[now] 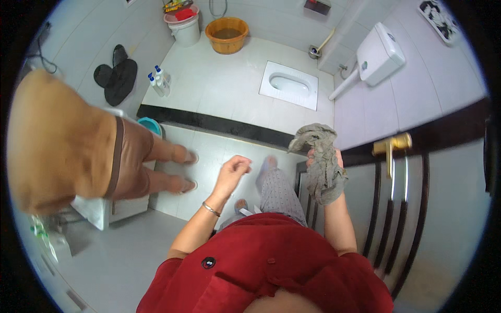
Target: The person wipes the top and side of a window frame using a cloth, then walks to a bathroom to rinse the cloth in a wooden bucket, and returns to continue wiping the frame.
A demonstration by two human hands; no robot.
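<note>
A crumpled grey cloth [323, 172] hangs from my right hand [338, 158], which is closed around it beside the door with the brass handle [391, 146]. The cloth covers most of that hand. My left hand [235, 169], slightly blurred, is in front of my body with its fingers curled; nothing shows in it. A metal bracelet [211, 209] circles my left wrist. Below both hands are the tiled floor and my feet in slippers.
Another person in brown [133, 160] stands at the left by a white cabinet. A black raised sill [219, 127] crosses the floor. Beyond it are a squat toilet [289, 85], a wooden basin [227, 43], a white bucket [186, 33] and pump bottles [160, 84]. A cistern [379, 54] hangs right.
</note>
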